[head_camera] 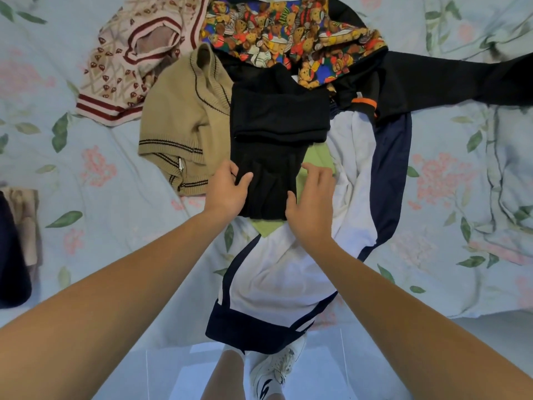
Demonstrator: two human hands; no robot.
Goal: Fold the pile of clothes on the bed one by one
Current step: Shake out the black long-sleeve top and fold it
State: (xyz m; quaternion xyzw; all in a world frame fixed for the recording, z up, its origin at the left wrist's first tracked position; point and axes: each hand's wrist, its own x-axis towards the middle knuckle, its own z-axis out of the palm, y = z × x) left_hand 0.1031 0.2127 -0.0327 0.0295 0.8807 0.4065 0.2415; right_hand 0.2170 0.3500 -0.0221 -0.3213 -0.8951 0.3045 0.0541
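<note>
We stand at a bed [121, 215] spread with a pale blue sheet printed with pink flowers and green leaves; below its edge we see light floor and a white sneaker [277, 368]. No containers and no writing we can read. The pile sits mid-bed: a black garment [277, 116], partly folded, lies on top of a green piece [317, 157] and a white-and-navy top [277, 272]. Beside it are a beige knit [178, 128], a pink patterned knit [127, 62] and a teddy-bear print [288, 30]. Our left hand [227, 192] pinches the black garment's near left edge — thumb over the cloth. Our right hand [311, 203] rests at its right edge, fingers loosely spread.
</note>
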